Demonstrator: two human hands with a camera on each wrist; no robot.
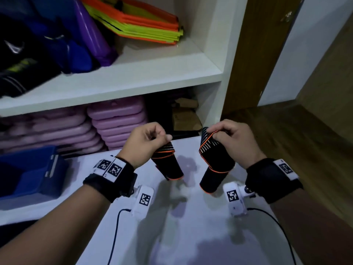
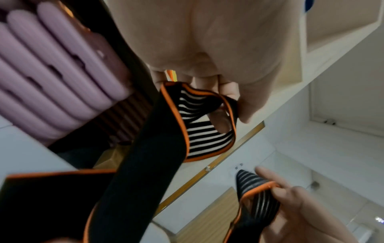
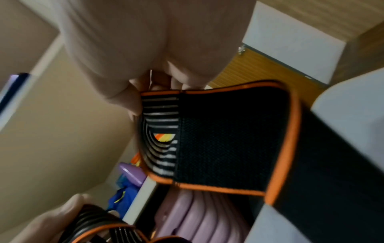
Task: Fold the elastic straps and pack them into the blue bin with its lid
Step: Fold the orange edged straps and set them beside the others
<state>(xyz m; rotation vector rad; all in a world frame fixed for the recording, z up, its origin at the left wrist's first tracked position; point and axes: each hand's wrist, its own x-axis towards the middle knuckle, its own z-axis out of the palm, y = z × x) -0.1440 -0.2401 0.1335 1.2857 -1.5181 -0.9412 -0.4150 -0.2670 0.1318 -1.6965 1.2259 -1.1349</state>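
While the white table nearest the person carries only shadows under the hands, both hands are raised above it, each with an end of a strap. The left hand pinches the striped end of one black elastic strap with orange edging between thumb and curled fingers; the right hand pinches the other strap the same way. Both straps hang loose, so the folding seems just begun. Further left, the blue bin stands open on the table; its inside is too dark to judge, and no lid can be told apart. Packing and closing remain
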